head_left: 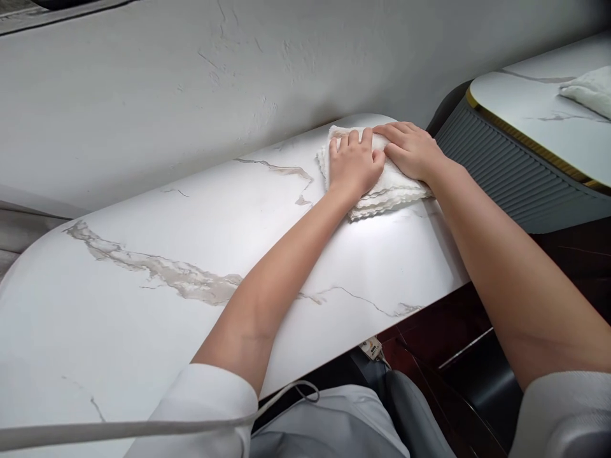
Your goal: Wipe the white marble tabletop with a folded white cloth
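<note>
Toward the far rounded end of the veined white surface (157, 337), near the wall (143, 95), I'm remotely watching a folded cloth (389, 189) lying flat. Palm down, the left hand (356, 164) is resting on it with fingers slightly spread, while the right hand (414, 151) is covering its right side, thumb apart from the fingers; farther right, a second cloth (590, 92) is lying on another surface (534, 137).

My left hand (356, 164): pressed on the folded cloth (384, 202)
My right hand (411, 151): on the cloth's right side
Marbled tabletop (210, 222): beneath the cloth
Ribbed cabinet (506, 162): right of the cloth
</note>
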A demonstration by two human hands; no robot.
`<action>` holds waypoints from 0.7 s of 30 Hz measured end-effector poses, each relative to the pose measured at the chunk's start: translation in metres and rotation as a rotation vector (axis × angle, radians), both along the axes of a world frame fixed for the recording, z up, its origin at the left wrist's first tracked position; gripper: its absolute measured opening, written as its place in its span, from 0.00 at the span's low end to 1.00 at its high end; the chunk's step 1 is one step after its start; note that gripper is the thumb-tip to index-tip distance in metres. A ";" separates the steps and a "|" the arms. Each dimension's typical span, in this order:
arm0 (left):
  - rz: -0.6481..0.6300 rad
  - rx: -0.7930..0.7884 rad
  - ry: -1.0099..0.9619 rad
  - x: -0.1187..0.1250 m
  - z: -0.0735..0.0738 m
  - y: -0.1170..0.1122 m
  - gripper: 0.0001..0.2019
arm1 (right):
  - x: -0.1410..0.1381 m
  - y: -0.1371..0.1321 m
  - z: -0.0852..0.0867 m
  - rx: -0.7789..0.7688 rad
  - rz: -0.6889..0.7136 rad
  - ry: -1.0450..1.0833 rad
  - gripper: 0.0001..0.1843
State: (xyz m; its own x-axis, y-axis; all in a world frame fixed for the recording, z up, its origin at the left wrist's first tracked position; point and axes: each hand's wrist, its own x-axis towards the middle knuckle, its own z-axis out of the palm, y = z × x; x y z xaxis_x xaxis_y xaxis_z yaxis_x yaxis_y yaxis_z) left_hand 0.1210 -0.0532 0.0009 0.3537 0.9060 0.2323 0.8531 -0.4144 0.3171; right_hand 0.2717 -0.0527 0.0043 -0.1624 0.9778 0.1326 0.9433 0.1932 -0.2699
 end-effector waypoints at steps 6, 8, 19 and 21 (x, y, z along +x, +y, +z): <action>0.034 0.043 -0.006 -0.008 -0.003 0.029 0.21 | -0.011 0.028 0.002 -0.010 -0.008 0.013 0.24; 0.045 0.049 -0.002 -0.010 -0.003 0.038 0.21 | -0.014 0.038 0.002 -0.018 -0.003 0.007 0.24; 0.092 0.084 0.065 -0.011 -0.004 0.069 0.19 | -0.015 0.076 0.001 -0.010 0.020 0.017 0.25; 0.097 0.086 0.047 -0.011 -0.004 0.074 0.18 | -0.014 0.081 0.000 -0.001 0.020 0.033 0.25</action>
